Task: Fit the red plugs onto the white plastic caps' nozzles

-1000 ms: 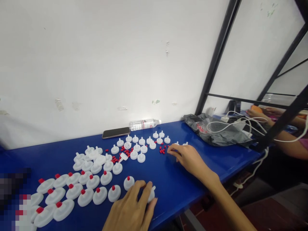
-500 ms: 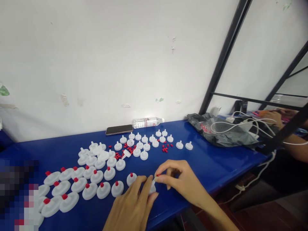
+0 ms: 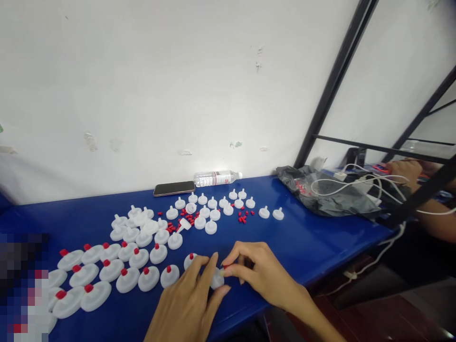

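Observation:
My left hand (image 3: 187, 299) steadies a white round cap with a spout (image 3: 217, 279) on the blue table, its fingers around the cap's side. Thumb and forefinger of my right hand (image 3: 254, 268) pinch a small red tip (image 3: 224, 267) at the spout of that cap. To the left stand several white caps with red tips on them (image 3: 148, 279). Behind are several white caps without red tips (image 3: 211, 227), with loose red tips (image 3: 243, 217) scattered among them.
A phone (image 3: 174, 188) and a clear bottle (image 3: 217, 178) lie along the wall. On the right are a dark plastic bag (image 3: 320, 197), white cables (image 3: 356, 180), a black metal frame (image 3: 331, 80) and another person's hand (image 3: 408, 170). The blue table (image 3: 306, 247) has its front edge near me.
The view has shifted slightly. My right hand has moved a little left with the red tip, and more of the cap under my left hand shows, its spout leaning toward my right fingers.

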A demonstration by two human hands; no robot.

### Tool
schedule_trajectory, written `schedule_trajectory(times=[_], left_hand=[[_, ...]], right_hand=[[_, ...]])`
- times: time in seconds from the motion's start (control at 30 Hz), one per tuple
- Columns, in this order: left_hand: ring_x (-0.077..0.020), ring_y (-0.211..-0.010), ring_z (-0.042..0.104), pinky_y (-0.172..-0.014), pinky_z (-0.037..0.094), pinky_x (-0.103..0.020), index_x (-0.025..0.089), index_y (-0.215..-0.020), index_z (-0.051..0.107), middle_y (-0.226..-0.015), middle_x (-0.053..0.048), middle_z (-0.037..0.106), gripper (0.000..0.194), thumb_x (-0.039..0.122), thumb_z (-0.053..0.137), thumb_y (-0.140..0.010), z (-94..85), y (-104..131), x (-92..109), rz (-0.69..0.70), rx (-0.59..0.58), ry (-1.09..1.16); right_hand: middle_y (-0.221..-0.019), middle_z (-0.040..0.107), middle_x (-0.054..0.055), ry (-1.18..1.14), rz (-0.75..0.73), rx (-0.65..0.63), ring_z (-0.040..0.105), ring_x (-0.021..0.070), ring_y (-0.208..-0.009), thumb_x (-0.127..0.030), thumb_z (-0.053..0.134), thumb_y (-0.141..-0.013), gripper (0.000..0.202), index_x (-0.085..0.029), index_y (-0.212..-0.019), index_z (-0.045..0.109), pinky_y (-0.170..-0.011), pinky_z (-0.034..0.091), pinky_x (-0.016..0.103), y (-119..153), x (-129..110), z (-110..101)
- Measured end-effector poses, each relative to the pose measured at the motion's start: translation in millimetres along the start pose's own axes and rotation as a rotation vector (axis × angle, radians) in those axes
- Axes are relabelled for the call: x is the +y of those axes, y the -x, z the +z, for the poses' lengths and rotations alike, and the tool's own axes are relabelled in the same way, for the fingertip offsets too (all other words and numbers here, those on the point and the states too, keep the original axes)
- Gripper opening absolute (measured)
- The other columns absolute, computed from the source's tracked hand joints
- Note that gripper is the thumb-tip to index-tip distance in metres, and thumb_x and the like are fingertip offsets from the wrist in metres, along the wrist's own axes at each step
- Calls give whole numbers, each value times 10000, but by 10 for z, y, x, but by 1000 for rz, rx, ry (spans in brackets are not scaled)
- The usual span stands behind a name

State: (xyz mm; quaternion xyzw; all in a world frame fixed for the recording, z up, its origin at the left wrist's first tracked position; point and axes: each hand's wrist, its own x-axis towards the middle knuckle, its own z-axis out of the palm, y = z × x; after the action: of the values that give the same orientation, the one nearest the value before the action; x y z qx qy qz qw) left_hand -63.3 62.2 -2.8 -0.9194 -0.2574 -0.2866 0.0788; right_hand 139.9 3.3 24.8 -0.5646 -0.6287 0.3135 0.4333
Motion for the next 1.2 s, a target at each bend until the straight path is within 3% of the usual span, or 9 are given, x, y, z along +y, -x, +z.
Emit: schedule_trajectory(times=[0.13, 0.3, 0.47, 0.57, 0.7, 0.83, 0.93, 1.07, 1.2], left_hand=[[-147, -729, 760, -538, 565, -251, 285, -1252, 599, -1116, -2, 708, 249, 332, 560, -1011, 40, 21, 2, -82, -139, 119], [-151, -695, 751, -503, 542, -257, 283, -1137, 593, -1071, 11, 715, 136, 327, 551, -1016, 27, -2, 20, -96, -131, 145], [-173, -750, 782, -496, 555, -254, 229, -1098, 583, -933, -14, 776, 300, 378, 323, -1103, -38, -59, 39, 16, 103, 88], [-166, -759, 790, -517, 560, -224, 222, -1083, 630, -937, -26, 803, 371, 270, 263, -1111, -109, -96, 40, 134, 221, -13], [-162, -829, 795, -580, 577, -195, 215, -1072, 682, -986, -46, 811, 407, 163, 279, -1085, -175, -123, 33, 190, 242, -83], [-186, -798, 802, -527, 574, -221, 200, -1073, 706, -969, -45, 817, 387, 192, 319, -1085, -151, -92, 17, 119, 255, -78], [-198, -843, 804, -586, 601, -230, 205, -1098, 719, -1013, -50, 816, 323, 223, 397, -1076, -113, -34, -13, 119, 237, -79], [-195, -895, 799, -634, 606, -210, 228, -1150, 725, -1066, -54, 810, 242, 212, 511, -1037, -72, 50, -68, 195, 213, -74], [-193, -892, 799, -667, 628, -238, 245, -1138, 736, -1137, -59, 801, 284, 199, 472, -1043, -55, 105, -98, 266, 158, -45]], right_hand=[[-677, 670, -48, 90, -39, -31, 597, 111, -593, -373, 735, -947, 171, -214, -883, 729, -604, 426, 213, 17, -36, 3], [-778, 697, -57, 167, -70, -74, 579, 96, -642, -357, 681, -993, 160, -219, -912, 669, -637, 392, 205, 42, -101, 1], [-770, 620, -45, 464, -224, -107, 516, 107, -646, -384, 495, -1087, 334, -208, -811, 557, -631, 304, 270, 69, -82, 16], [-762, 583, -34, 605, -279, -93, 480, 118, -634, -359, 397, -1112, 401, -205, -766, 530, -613, 251, 310, 96, -64, 33], [-802, 589, -28, 633, -256, -61, 520, 127, -685, -337, 441, -1081, 301, -214, -831, 554, -632, 269, 312, 121, -88, 41], [-834, 585, -26, 614, -245, -67, 531, 125, -714, -348, 429, -1092, 292, -220, -864, 559, -639, 277, 305, 111, -105, 31], [-815, 572, -31, 561, -259, -87, 515, 120, -699, -369, 392, -1115, 349, -218, -839, 545, -632, 273, 297, 96, -90, 18], [-799, 560, -36, 525, -275, -128, 509, 122, -701, -392, 359, -1127, 385, -217, -815, 501, -641, 279, 288, 87, -75, 7], [-801, 561, -42, 537, -266, -162, 506, 120, -687, -387, 343, -1132, 382, -220, -806, 451, -642, 272, 287, 75, -78, 16]])
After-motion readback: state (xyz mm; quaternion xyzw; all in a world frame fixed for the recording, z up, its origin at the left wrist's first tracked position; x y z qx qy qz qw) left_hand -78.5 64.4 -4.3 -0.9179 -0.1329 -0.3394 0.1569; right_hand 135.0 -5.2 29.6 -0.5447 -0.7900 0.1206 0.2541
